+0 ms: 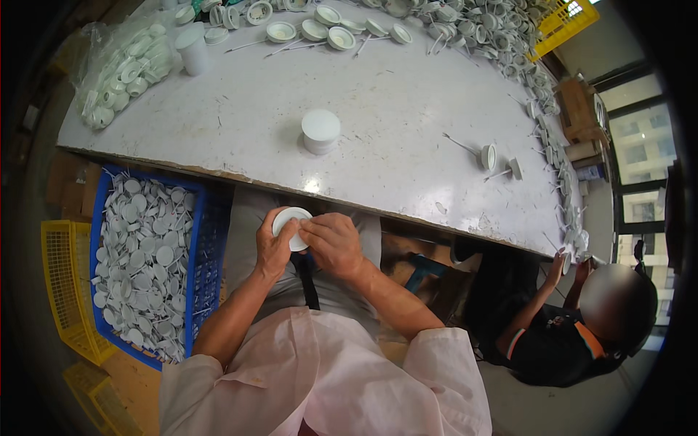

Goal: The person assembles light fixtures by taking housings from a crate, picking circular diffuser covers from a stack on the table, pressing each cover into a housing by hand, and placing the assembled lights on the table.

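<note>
Above my lap, just in front of the table edge, my left hand [272, 248] is closed around the side of a white round lamp housing [286, 221], shaped like a shallow dish. My right hand [336, 243] is closed too, its bunched fingertips pressed onto the housing's right side and inner face. Whether a small part sits under those fingertips is hidden. On the table ahead stands a short stack of white discs [321, 136]. Farther right lie two loose white housings with wires, one being a tilted housing [488, 157].
A blue crate [193, 283] full of white wired housings stands at my left, beside a yellow crate [64, 291]. More housings [465, 33] heap along the table's far and right edges. A plastic bag [127, 76] and taller stack [192, 49] sit far left. A co-worker [560, 334] sits at right.
</note>
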`<action>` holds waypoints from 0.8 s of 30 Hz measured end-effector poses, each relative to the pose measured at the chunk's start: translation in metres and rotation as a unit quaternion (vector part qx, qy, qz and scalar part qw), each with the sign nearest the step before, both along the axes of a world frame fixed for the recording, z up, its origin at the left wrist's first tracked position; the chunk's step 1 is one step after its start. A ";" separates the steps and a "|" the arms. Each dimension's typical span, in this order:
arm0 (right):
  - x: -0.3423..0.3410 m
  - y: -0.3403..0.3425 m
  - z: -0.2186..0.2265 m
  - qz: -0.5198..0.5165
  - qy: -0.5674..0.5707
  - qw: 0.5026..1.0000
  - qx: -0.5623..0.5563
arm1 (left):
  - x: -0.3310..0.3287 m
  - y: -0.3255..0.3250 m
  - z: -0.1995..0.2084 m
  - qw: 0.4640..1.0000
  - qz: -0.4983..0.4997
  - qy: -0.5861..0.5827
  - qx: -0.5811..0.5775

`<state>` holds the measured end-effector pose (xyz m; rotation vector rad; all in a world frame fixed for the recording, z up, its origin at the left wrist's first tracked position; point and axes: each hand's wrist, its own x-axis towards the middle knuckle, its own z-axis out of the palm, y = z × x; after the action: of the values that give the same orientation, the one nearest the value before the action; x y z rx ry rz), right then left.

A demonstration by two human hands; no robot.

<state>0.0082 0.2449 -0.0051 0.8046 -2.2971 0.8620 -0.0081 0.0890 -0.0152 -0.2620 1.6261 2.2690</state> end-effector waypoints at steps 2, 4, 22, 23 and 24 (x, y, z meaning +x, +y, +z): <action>-0.001 0.000 0.000 0.007 -0.023 1.000 -0.006 | -0.002 -0.003 -0.013 0.998 0.003 0.046 -0.043; -0.004 0.001 0.009 0.017 -0.048 0.999 -0.011 | -0.005 -0.013 -0.021 0.992 0.009 0.090 -0.086; -0.092 0.352 0.001 -0.544 -0.250 0.780 0.183 | -0.030 -0.096 -0.004 0.978 0.091 0.104 -0.159; -0.095 0.345 0.000 -0.540 -0.252 0.782 0.181 | -0.031 -0.099 0.000 0.986 0.108 0.056 -0.112; -0.096 0.338 -0.003 -0.521 -0.243 0.801 0.167 | -0.032 -0.103 0.003 0.990 0.124 0.008 -0.065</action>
<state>-0.0879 0.5828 -0.0082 -0.6889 -2.7930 0.1269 -0.0400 -0.0141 -0.0123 -0.5039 1.8434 2.3477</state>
